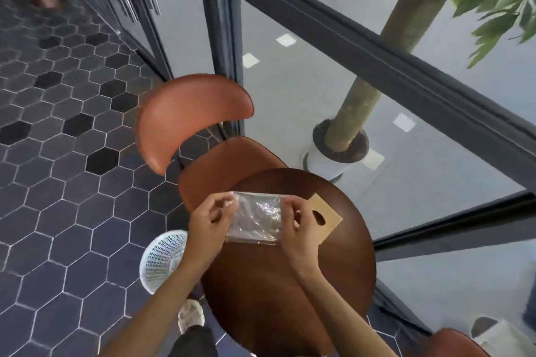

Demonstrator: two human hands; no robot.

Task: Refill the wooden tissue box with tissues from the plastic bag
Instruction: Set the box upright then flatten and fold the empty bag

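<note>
A clear crinkled plastic bag [255,217] is held flat above the far edge of the round dark wooden table [290,284]. My left hand [210,222] pinches its left end and my right hand [298,226] grips its right end. The bag looks see-through; I cannot tell whether tissues are inside. Just right of my right hand the light wooden tissue box [327,217] lies on the table, its oval slot facing up, partly hidden by my fingers.
A brown leather chair [191,116] stands behind the table. A white perforated waste basket [162,258] sits on the hexagon-tiled floor at the left. Glass walls with dark frames run behind and right; a potted tree [348,124] stands outside.
</note>
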